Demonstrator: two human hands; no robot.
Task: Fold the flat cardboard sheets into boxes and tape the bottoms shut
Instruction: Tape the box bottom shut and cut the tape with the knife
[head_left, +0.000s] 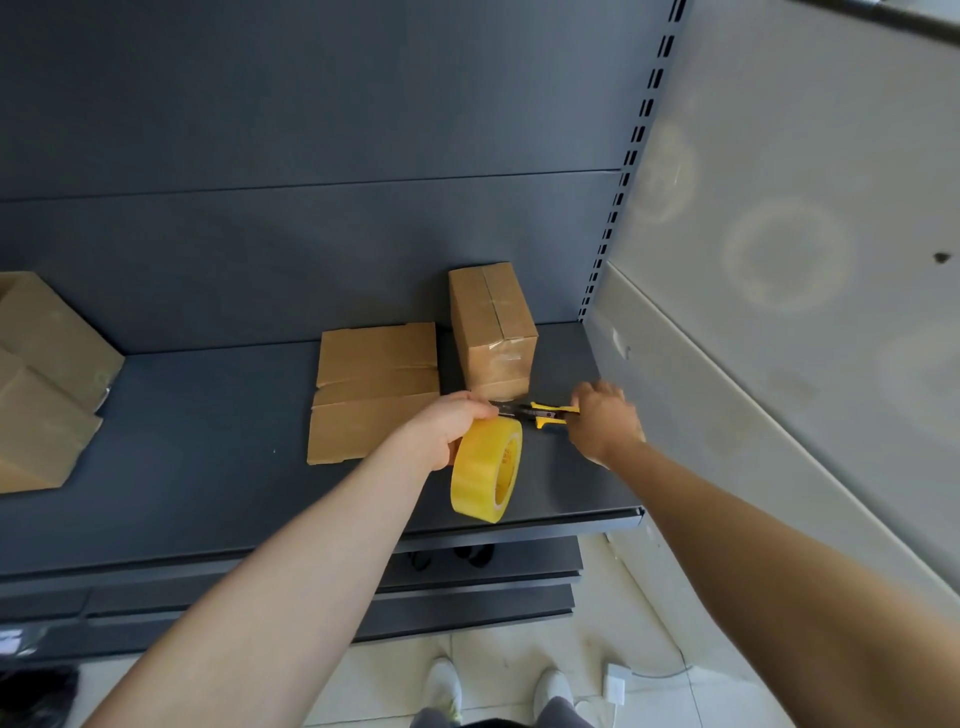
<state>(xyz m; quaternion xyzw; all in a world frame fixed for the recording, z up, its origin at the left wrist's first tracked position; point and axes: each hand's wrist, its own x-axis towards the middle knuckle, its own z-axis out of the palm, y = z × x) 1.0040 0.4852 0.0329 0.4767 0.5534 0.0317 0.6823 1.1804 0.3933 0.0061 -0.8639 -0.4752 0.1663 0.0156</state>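
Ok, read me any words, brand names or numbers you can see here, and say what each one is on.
Nothing here reads clearly.
Dark print on the core of the yellow tape roll: too blurred to read.
Yellow and black plastic utility knife: no legible marking.
Taped brown cardboard box and flat brown cardboard sheets: no print visible.

Bare forearms (291, 561); white shoes (441, 686); grey trousers (563, 714)

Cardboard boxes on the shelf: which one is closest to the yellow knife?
The upright taped box just behind the utility knife; the other boxes lie far off at the left end of the shelf.
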